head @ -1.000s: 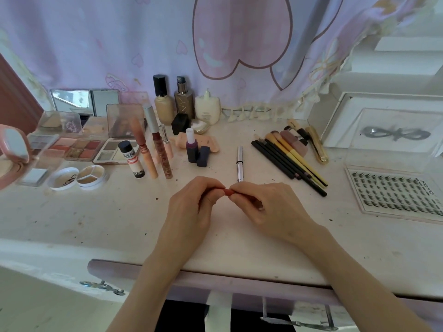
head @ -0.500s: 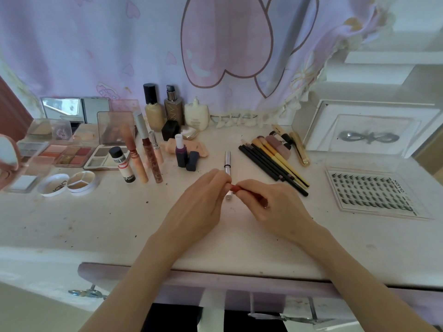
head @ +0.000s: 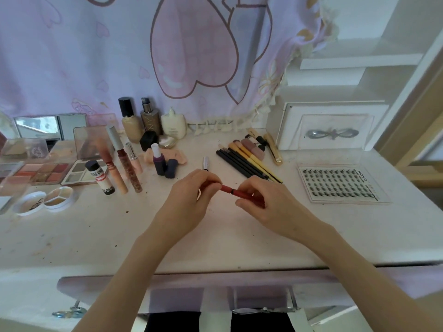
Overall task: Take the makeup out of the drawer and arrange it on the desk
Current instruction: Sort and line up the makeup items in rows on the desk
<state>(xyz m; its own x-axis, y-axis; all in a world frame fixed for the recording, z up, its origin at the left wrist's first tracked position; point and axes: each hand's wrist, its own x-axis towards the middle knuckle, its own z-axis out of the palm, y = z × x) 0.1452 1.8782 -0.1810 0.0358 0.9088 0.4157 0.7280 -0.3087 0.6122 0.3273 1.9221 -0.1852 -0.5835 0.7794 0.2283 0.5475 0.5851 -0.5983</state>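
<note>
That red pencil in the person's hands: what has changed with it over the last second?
The hands have drawn apart, baring more of the red pencil: the left hand pinches one end, and the right hand grips the barrel. That looks like a cap coming off, though I can't confirm it. The brushes and palettes stayed put.

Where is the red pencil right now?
In the head view the red pencil is held over the middle of the desk between the left hand and right hand, just in front of the brushes.

two bare forearms, no sleeves; left hand (head: 189,202) and right hand (head: 268,204) ringless
</note>
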